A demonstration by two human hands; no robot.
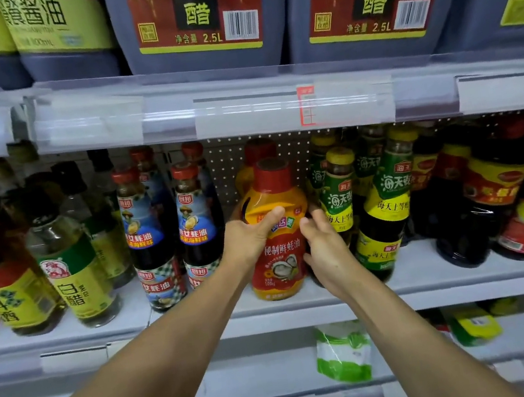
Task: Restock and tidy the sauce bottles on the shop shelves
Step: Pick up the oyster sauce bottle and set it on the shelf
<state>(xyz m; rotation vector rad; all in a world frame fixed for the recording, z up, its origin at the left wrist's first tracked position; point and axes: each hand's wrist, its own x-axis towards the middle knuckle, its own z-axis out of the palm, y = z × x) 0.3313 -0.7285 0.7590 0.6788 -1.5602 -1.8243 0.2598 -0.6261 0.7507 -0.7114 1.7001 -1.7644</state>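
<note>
A yellow-and-red oyster sauce squeeze bottle (pixel 279 249) with a red cap stands upright at the front of the middle shelf (pixel 434 282). My left hand (pixel 247 237) grips its left shoulder, thumb across the yellow top. My right hand (pixel 326 249) rests against the bottle's right side with fingers curled behind it; whether it grips is unclear. A second bottle of the same kind (pixel 259 153) stands right behind. Two dark oyster sauce bottles with blue labels (pixel 197 227) stand just left of my left hand. Green-and-yellow labelled dark bottles (pixel 386 207) stand right of my right hand.
Clear white vinegar bottles (pixel 71 265) fill the shelf's left end, and dark red-labelled bottles (pixel 494 186) the right end. Large 2.5L vinegar jugs (pixel 201 18) sit on the shelf above, behind a price rail (pixel 275 109). Green-and-white pouches (pixel 343 352) lie on the shelf below.
</note>
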